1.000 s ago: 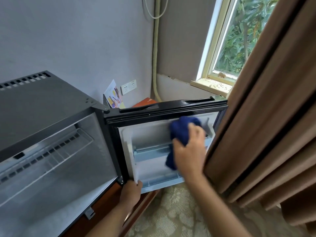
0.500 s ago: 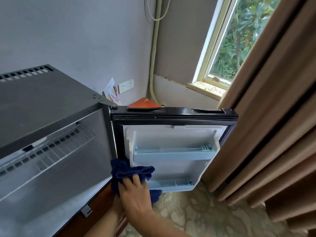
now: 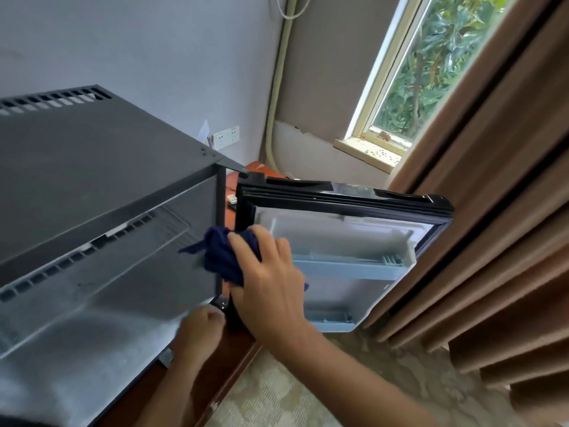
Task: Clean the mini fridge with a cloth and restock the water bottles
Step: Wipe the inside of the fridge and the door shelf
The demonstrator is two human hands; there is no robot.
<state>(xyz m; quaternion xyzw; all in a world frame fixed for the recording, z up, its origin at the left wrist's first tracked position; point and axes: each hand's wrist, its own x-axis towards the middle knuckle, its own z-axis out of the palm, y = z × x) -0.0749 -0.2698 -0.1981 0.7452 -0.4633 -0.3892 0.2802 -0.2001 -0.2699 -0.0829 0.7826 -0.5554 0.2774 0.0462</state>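
Observation:
The black mini fridge (image 3: 92,167) stands open, its grey inside bare, with a wire shelf near the top. Its door (image 3: 345,195) swings out to the right, showing white lining and two light-blue door shelves. My right hand (image 3: 271,282) grips a dark blue cloth (image 3: 224,257) and presses it against the hinge-side edge of the fridge frame, between the cabinet and the door. My left hand (image 3: 200,331) sits below it with curled fingers at the bottom hinge corner; whether it holds anything there I cannot tell. No water bottles are in sight.
Brown curtains (image 3: 492,211) hang close to the door's right edge. A window (image 3: 431,66) and sill lie behind. The fridge rests on a wooden cabinet (image 3: 234,359). A wall socket (image 3: 226,137) and a pipe (image 3: 278,87) are at the back. Patterned carpet covers the floor.
My right hand swept the cloth from the door's upper lining down to its bottom left corner, then up onto the hinge-side frame edge. The view shifted and the door looks swung further out.

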